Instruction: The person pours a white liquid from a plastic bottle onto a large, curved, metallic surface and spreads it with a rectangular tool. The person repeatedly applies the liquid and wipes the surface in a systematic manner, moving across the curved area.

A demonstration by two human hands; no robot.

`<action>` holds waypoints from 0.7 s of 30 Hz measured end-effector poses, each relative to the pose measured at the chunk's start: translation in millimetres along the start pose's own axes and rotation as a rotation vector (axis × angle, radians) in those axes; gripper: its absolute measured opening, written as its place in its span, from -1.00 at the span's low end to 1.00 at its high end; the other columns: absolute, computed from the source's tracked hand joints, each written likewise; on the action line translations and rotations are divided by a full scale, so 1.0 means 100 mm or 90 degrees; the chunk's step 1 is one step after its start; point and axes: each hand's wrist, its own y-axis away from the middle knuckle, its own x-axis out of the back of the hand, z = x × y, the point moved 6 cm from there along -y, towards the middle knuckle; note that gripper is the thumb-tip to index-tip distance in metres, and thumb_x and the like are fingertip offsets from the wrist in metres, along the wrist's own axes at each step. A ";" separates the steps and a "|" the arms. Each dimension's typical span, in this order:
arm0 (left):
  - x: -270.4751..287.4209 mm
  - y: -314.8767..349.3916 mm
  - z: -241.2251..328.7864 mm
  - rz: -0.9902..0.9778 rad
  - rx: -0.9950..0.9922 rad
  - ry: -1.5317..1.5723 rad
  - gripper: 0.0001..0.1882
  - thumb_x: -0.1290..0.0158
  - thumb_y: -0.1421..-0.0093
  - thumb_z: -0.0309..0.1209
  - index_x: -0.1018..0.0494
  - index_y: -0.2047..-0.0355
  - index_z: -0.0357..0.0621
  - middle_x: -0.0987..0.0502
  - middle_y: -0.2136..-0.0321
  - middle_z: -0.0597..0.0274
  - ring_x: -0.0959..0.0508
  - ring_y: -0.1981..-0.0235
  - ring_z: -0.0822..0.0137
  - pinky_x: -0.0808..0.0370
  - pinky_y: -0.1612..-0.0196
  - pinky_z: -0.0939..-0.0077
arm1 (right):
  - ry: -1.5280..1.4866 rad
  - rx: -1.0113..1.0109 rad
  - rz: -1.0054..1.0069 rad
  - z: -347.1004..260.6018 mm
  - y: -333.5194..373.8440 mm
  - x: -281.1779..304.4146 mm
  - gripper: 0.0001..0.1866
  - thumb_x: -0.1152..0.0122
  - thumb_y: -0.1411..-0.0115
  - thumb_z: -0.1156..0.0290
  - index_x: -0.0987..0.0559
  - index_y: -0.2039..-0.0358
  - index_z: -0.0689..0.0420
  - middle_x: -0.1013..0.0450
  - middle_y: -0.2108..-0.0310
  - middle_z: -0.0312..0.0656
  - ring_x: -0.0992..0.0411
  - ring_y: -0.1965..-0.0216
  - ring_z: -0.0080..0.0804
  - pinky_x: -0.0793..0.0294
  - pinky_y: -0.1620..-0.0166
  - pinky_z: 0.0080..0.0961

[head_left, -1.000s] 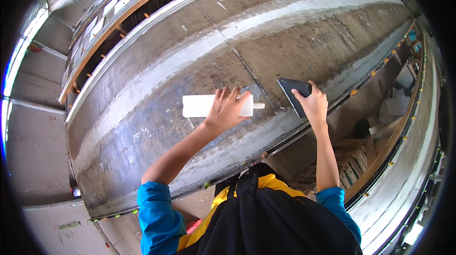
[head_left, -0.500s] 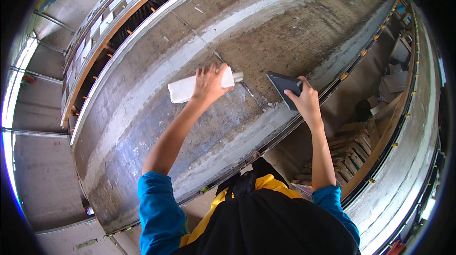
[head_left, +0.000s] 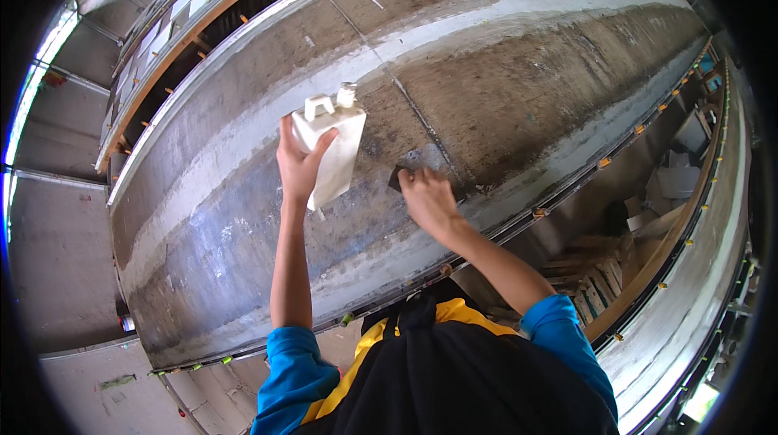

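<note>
The left hand (head_left: 298, 166) holds a white plastic jug (head_left: 331, 151) up against a long grey concrete slab (head_left: 243, 192), fingers clamped around the jug's side just below its handle, the capped spout pointing up and away from the person. The jug sits tilted, its lower corner close to the slab face, though whether it touches cannot be told.

Just beside it, the right hand (head_left: 427, 198) presses a dark flat tool (head_left: 399, 177) against the slab, fingers closed over it so that only a corner shows at the fingertips. The tool looks like a small trowel or scraper; its exact kind is hidden by the hand. It lies near a thin dark seam that runs across the slab, with a paler band of concrete above and darker, damp-looking patches below.

Judging from this, the work in hand is treating the surface around that seam. To do it well, the jug wants a firm grip and a slow tilt, so that whatever it holds lands close to the tool and does not run down the face. The tool should stay flat, with even pressure, worked along the seam in short strokes. Both blue sleeves (head_left: 296, 370) stay clear of the slab.
</note>
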 end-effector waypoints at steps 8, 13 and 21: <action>0.48 0.24 -0.18 0.064 0.026 0.004 -0.31 -0.29 0.11 -0.22 -0.23 0.05 -0.26 -0.45 0.21 0.02 -0.47 0.19 0.22 -0.40 0.12 0.36 | -0.040 0.036 -0.025 0.99 -0.30 0.09 -0.69 -0.25 0.00 0.44 -0.49 0.20 0.14 -0.51 0.45 -0.12 -0.48 0.31 -0.32 -0.44 0.18 -0.40; 0.74 0.46 -0.30 0.107 0.049 0.108 -0.33 -0.28 0.09 -0.28 -0.22 0.04 -0.25 -0.42 0.16 0.04 -0.43 0.12 0.25 -0.38 0.06 0.37 | -0.159 0.145 -0.139 0.54 0.36 0.24 -0.78 -0.25 -0.01 0.41 -0.50 0.30 0.11 -0.49 0.44 -0.15 -0.46 0.34 -0.32 -0.40 0.15 -0.33; 0.82 0.45 -0.32 0.063 0.016 0.076 -0.33 -0.28 0.09 -0.29 -0.22 0.02 -0.22 -0.43 0.16 0.03 -0.45 0.14 0.24 -0.38 0.06 0.36 | -0.046 -0.041 -0.126 0.93 -0.09 0.27 -0.69 -0.19 -0.05 0.39 -0.43 0.17 0.13 -0.49 0.30 -0.12 -0.45 0.22 -0.27 -0.33 0.07 -0.32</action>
